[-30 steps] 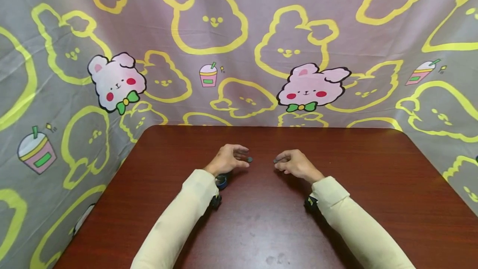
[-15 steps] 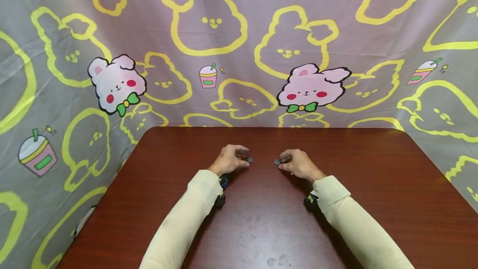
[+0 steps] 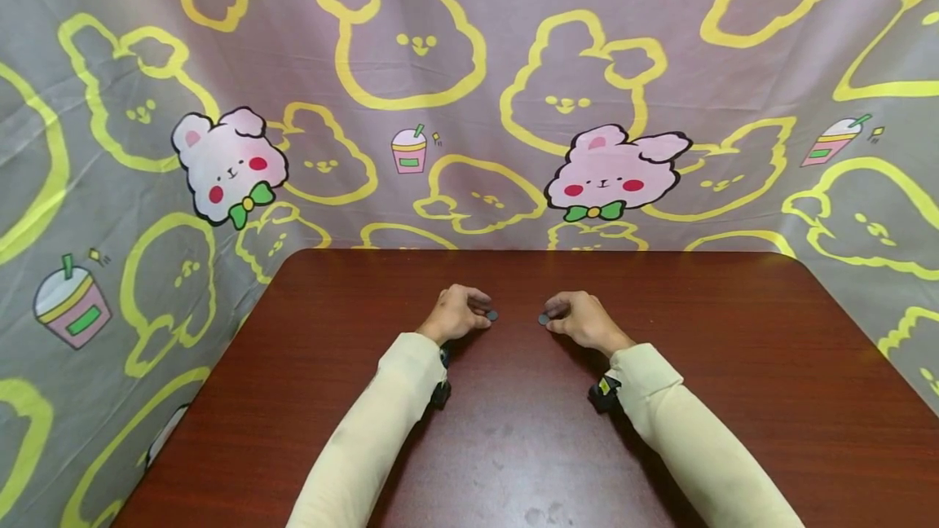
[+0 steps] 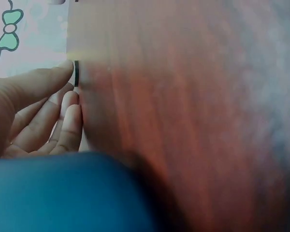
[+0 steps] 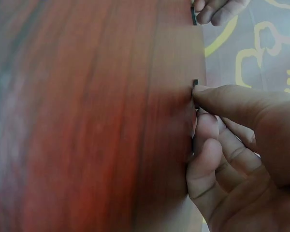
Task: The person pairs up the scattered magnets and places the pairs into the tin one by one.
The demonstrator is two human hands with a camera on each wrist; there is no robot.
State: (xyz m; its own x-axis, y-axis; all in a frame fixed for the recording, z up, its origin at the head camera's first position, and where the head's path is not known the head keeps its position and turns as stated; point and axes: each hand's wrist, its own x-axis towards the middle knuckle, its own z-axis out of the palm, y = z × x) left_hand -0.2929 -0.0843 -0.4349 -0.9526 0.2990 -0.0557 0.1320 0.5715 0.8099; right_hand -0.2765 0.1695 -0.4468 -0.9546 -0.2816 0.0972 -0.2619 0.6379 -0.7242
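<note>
My left hand (image 3: 456, 312) reaches over the brown table from the left and pinches a small dark grey disc (image 3: 492, 315) at its fingertips. In the left wrist view the disc (image 4: 77, 73) appears edge-on as a thin black strip by the thumb tip, close over the table. Opposite it, my right hand (image 3: 584, 320) holds a second dark grey disc (image 3: 544, 319) between thumb and fingers. That second disc (image 5: 195, 93) is also edge-on in the right wrist view, the thumb covering part of it. A short gap separates the two discs.
Around the back and sides of the wooden table (image 3: 660, 283) hangs a cloth (image 3: 477, 6) printed with cartoon rabbits. A blurred blue rounded object (image 4: 72, 193) fills the lower left of the left wrist view. Black cameras (image 3: 603, 396) sit below the wrists.
The left hand and forearm have shifted slightly right. The right hand moved a little right, then slightly back left, and more of its disc now shows past the fingertips.
</note>
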